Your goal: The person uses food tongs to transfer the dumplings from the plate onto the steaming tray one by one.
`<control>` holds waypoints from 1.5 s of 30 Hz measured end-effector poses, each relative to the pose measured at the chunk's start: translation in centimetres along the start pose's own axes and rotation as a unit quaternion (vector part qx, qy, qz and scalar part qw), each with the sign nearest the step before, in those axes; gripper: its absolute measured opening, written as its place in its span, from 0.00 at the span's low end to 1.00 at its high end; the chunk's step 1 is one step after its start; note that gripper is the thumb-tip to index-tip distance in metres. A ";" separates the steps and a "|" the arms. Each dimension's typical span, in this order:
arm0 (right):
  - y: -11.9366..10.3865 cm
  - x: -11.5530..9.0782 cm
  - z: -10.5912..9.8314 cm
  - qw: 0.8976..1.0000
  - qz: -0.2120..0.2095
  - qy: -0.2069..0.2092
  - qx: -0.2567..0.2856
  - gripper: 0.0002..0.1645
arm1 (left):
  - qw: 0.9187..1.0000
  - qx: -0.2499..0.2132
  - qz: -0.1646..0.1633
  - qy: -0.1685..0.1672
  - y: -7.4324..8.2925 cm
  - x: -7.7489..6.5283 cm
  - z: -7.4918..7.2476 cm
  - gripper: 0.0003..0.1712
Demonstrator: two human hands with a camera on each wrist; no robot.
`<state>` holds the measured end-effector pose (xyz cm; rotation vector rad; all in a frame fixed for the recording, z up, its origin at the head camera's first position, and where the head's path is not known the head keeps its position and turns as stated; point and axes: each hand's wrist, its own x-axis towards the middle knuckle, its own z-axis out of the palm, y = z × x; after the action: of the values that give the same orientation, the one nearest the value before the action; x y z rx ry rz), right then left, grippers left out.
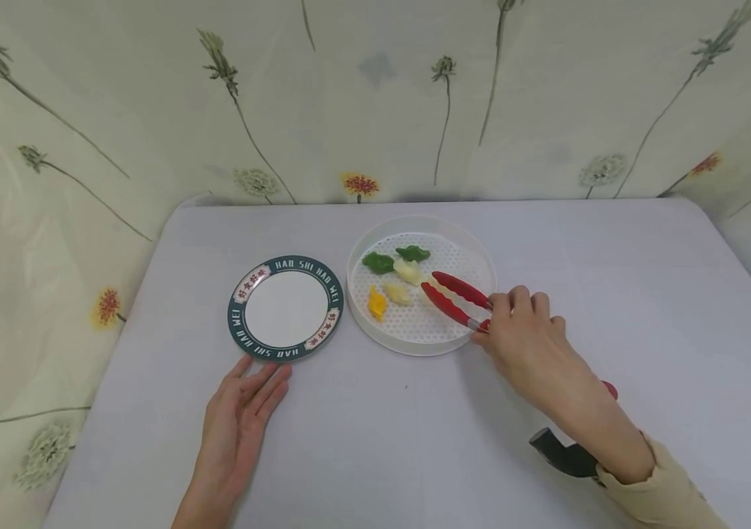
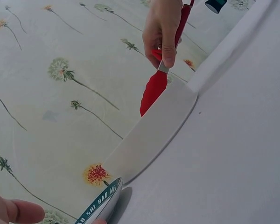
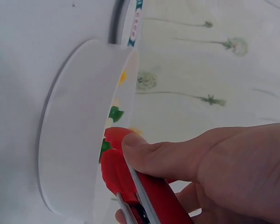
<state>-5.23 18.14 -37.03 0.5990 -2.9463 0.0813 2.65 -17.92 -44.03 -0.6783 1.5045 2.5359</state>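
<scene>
My right hand (image 1: 534, 349) grips a pair of red tongs (image 1: 447, 306), thumb on one side and fingers on the other. The tongs' two tips stand apart over a round white steamer tray (image 1: 408, 348) with a perforated floor. Close to the tips is a pale dumpling (image 1: 407, 271); another pale dumpling (image 1: 398, 294), a yellow dumpling (image 1: 378, 303) and two green ones, such as the green dumpling (image 1: 378, 262), lie in the tray's left half. At the near rim of a green-bordered plate (image 1: 236, 325), my left hand (image 1: 241, 419) rests with fingers extended.
A black curved object (image 1: 563, 454) lies partly hidden beneath my right forearm. The plate sits just left of the tray on a white-covered table (image 1: 375, 448). Behind the table hangs a flower-patterned cloth (image 1: 375, 110).
</scene>
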 end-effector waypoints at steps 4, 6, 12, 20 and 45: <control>-0.8 0.2 0.0 1.000 -0.001 0.011 0.006 0.39 | 1.000 0.006 0.003 -0.006 0.0 -0.1 0.1 0.39; -1.3 0.2 0.0 1.000 -0.007 0.020 0.008 0.41 | 1.000 0.007 0.003 -0.008 0.0 -0.1 0.1 0.39; -2.9 0.7 0.0 0.999 -0.023 0.035 0.015 0.44 | 1.000 0.008 0.002 -0.011 -0.1 0.0 0.1 0.39; -5.6 1.4 0.1 0.999 -0.036 0.001 0.032 0.44 | 1.000 0.010 -0.003 -0.007 0.0 0.2 0.4 0.39; -14.5 4.4 4.7 0.993 -0.108 -0.039 -0.013 0.48 | 0.999 0.045 -0.004 0.008 -0.2 0.0 0.0 0.38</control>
<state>-4.17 2.73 -40.71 0.9320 -2.9288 -0.0028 2.68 -17.79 -44.19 -0.6918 1.6071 2.4445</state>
